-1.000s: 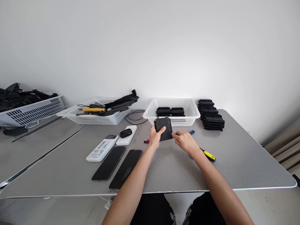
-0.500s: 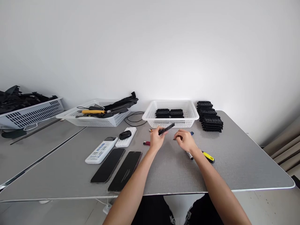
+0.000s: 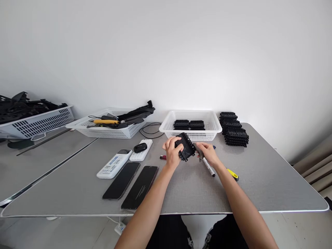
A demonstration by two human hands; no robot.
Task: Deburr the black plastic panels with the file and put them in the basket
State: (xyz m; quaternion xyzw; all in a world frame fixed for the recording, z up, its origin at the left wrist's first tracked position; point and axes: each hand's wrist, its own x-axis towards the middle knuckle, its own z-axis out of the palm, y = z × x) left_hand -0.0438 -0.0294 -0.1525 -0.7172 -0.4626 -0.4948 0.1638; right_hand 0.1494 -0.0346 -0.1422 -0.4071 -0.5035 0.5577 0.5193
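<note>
My left hand (image 3: 172, 152) is closed around a black plastic part (image 3: 185, 148) with toothed edges, whose broad face is turned up. At that part's right edge, my right hand (image 3: 209, 153) pinches a small grey piece, cloth-like in look (image 3: 199, 151). Whether the grey piece touches the part I cannot tell for sure. Just below the right hand lies a white marker (image 3: 208, 167) with a black cap. A yellow-and-black handle (image 3: 233, 174) shows beyond my right forearm, and a red object (image 3: 163, 157) lies left of my left hand.
Behind my hands stands a white basket (image 3: 190, 134) with similar black parts inside. Stacks of such parts (image 3: 235, 137) are to its right. Two phones (image 3: 121, 180), two white power banks (image 3: 114, 164) and a black mouse-like object (image 3: 140, 147) lie left. Further baskets (image 3: 114, 133) hold dark pieces.
The black part has been turned from edge-on to show its broad face. My right hand has shifted slightly right, and the grey piece in its fingers now shows clearly.
</note>
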